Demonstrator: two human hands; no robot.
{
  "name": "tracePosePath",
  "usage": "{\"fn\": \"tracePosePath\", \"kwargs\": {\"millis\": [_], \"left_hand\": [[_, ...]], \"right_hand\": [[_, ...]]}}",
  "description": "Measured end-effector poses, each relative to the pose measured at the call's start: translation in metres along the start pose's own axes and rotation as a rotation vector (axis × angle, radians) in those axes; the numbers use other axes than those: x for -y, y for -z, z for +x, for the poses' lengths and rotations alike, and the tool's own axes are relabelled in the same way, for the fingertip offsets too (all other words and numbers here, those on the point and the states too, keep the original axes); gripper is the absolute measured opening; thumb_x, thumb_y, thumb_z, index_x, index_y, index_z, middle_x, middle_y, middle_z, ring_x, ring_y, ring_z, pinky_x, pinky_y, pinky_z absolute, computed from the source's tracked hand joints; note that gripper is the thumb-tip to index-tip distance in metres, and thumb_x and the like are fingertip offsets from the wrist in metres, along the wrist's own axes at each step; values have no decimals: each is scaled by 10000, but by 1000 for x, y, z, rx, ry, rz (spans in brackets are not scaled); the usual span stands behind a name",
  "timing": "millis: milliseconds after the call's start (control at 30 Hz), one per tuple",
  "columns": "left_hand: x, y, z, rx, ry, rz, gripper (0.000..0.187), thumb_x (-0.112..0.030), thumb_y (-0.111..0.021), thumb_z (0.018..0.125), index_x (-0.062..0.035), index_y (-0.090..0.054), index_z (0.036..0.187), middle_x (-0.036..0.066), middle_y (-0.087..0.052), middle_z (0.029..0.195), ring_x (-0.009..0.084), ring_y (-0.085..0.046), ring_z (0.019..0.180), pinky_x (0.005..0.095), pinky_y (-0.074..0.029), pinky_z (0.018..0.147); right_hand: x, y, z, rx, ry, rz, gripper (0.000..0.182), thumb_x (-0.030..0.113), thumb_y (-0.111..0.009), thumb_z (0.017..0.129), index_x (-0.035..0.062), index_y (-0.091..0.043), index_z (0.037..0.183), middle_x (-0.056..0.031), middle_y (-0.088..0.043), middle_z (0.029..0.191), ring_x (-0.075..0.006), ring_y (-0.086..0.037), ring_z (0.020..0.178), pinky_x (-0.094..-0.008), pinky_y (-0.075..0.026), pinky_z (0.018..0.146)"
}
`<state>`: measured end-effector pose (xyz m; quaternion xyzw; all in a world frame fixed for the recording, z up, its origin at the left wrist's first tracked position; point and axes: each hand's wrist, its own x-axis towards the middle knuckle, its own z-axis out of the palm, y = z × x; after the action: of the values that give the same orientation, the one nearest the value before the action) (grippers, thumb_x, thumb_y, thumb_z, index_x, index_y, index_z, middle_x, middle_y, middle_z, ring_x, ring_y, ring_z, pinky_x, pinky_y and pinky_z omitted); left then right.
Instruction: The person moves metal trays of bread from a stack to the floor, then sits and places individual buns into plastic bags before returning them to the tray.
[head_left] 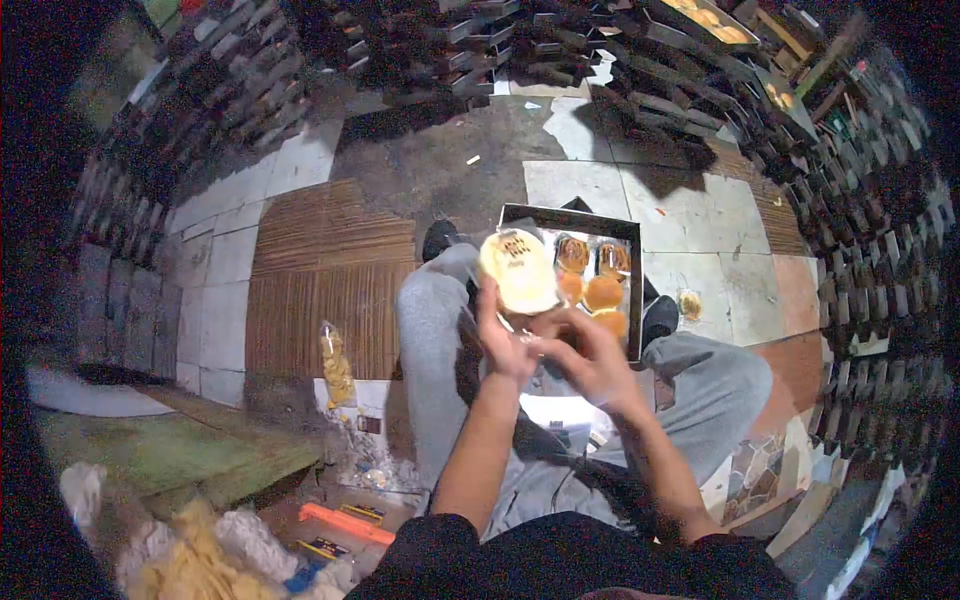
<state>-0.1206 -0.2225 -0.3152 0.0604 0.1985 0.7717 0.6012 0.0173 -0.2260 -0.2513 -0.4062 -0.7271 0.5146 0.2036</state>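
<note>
My left hand (503, 338) is closed around the lower edge of a round, pale bun (518, 272) with dark brown marks on top, held up in front of me. My right hand (588, 360) is just below the bun, its fingers bent in against my left hand. What those fingers grip, if anything, is hidden and slightly blurred. Behind the bun lies a dark-rimmed tray (636, 285) with several buns. Some are plain golden buns (603, 293); at the far side are dark-striped buns (612, 260), apparently in clear wrapping.
My grey-trousered legs flank the tray. A clear bag of yellowish pieces (337, 365) lies on the left floor. Right of the tray sits a small wrapped item (690, 304). An orange tool (347, 522) lies front left, near crumpled cloths (205, 555). Dark stacks (680, 80) line the back.
</note>
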Motion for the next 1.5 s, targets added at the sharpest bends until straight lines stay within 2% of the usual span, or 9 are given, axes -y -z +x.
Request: {"fn": "tracePosePath", "kwargs": {"millis": [233,400,533,600,767,900,1033,1133,1500], "left_hand": [[-52,-2,-22,-28,-112,9,573,-500,-526,990,-78,-542,1378,175,-646,1284,380,-647,1145,536,-569,924],[-58,-20,-88,-169,-36,215,599,-526,-447,1026,-65,-522,1401,164,-630,1323,323,-650,1158,457,-554,945],[-99,18,-132,-223,334,810,556,-491,-497,1027,-69,-545,1386,158,-635,1325,302,-641,1177,399,-519,979],[-116,-14,-131,-398,150,1783,426,-373,-599,1008,-66,-622,1302,157,-655,1281,275,-638,1191,364,-506,951],[-109,-2,-77,8,-899,1689,111,-100,-695,946,-34,-690,1035,109,-679,990,194,-614,801,317,-499,694],[-114,-12,-75,57,-860,1403,74,-57,-701,939,0,-674,976,78,-645,888,159,-612,755,295,-496,678],[-116,-8,-87,-180,-438,1154,105,-72,-745,913,-11,-660,909,67,-646,846,125,-577,653,283,-478,624],[-113,7,-77,-10,-825,1297,137,-86,-772,890,-19,-654,887,67,-647,801,128,-579,653,276,-470,618],[-131,-14,-96,-290,-617,1727,199,-166,-705,951,-12,-620,858,75,-625,757,168,-569,673,332,-454,642]], "right_hand": [[12,-1,-37,780,278,75,154,83,-617,928,2,-643,1057,-191,-679,893,-339,-670,806,-401,-525,804],[25,-3,-17,-272,473,17,233,44,-711,851,22,-685,1082,-153,-688,1000,-300,-672,977,-382,-544,818],[-12,-29,0,-260,528,73,228,2,-703,862,12,-674,1088,-113,-684,997,-250,-684,921,-341,-548,789],[-17,-39,4,-211,241,499,151,10,-692,888,-2,-683,1038,-95,-685,964,-186,-683,842,-310,-543,738],[8,-42,26,-282,280,294,82,17,-696,885,14,-707,965,-94,-681,911,-178,-668,772,-323,-530,691],[49,-23,7,-498,657,-101,102,54,-718,855,23,-733,952,-96,-678,942,-213,-670,813,-325,-526,708],[-20,-24,26,-321,13,604,92,28,-746,828,0,-740,915,-78,-700,935,-165,-667,829,-308,-524,775],[-4,-10,16,-246,156,516,71,36,-758,826,-7,-735,879,-63,-717,871,-132,-662,815,-285,-519,752],[-60,-56,61,79,-187,816,174,187,-639,990,33,-623,910,-34,-591,664,-118,-511,460,-256,-365,413]]}}
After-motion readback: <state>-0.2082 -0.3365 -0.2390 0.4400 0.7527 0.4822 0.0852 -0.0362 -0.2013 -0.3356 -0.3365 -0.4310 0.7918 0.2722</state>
